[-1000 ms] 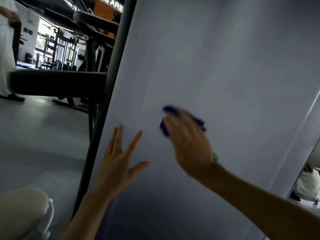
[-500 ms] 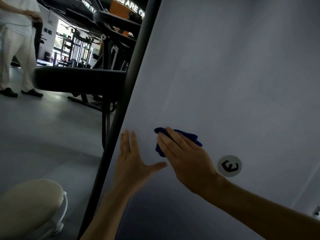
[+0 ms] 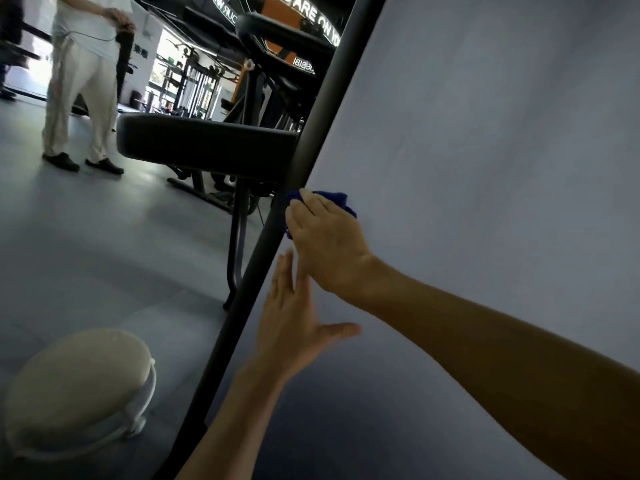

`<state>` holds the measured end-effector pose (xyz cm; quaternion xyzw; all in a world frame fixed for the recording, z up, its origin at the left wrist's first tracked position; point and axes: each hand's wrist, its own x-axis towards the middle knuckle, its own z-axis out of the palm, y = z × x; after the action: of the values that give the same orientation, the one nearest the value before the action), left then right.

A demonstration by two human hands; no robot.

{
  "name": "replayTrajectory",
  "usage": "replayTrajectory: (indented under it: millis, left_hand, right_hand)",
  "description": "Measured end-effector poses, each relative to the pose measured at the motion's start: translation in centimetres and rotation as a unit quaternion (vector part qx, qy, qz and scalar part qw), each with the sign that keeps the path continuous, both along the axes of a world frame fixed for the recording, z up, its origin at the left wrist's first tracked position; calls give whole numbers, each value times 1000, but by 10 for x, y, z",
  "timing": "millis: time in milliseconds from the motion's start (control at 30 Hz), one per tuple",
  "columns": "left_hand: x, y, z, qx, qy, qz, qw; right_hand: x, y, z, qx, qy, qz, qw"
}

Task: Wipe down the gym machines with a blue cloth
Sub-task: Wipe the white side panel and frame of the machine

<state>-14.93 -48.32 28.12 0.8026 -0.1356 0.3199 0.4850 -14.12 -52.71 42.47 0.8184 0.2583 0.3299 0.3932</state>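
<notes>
Bunched blue cloth (image 3: 337,199) against pale panel (image 3: 485,168)

A second person in pale cream trousers and dark flat shoes (image 3: 81,98) stands on the grey matte floor (image 3: 86,244) at upper left. A round cream cushioned stool with a white frame (image 3: 78,389) sits on the floor at lower left. White illuminated lettering (image 3: 313,20) runs along the dark ceiling, and black metal racks (image 3: 194,88) stand in the bright background.

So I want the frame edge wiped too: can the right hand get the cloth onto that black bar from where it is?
Probably yes. The right hand presses the blue cloth on the grey panel right beside the black bar, and nothing lies between. The left hand rests flat lower down, out of the way.
</notes>
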Motion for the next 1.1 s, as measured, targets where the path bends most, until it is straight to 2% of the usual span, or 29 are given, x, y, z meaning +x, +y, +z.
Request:
replayTrajectory:
  millis: [167,333,400,567,800,900,1033,1100]
  left_hand:
    - [-5,-6,7,40,17,15,999]
    - [-6,-17,14,79,-12,30,996]
    - [-6,-19,17,89,-18,42,995]
    - [-3,-20,18,91,-29,54,994]
    - [9,-18,15,70,-65,89,991]
    - [11,-17,14,83,-71,93,990]
    - [10,-20,17,100,-77,95,987]
    - [9,-20,18,106,-75,92,987]
  right_hand:
    - [-50,-85,-2,25,-81,50,995]
    - [-91,-151,-13,64,-88,4,994]
    - [-87,-148,-12,80,-77,-10,994]
    - [-44,-89,3,98,-94,58,989]
    - [20,18,48,76,-29,3,997]
    - [16,3,48,58,-32,9,998]
    - [-16,-60,36,77,-67,80,992]
    - [-38,-98,29,82,-87,81,989]
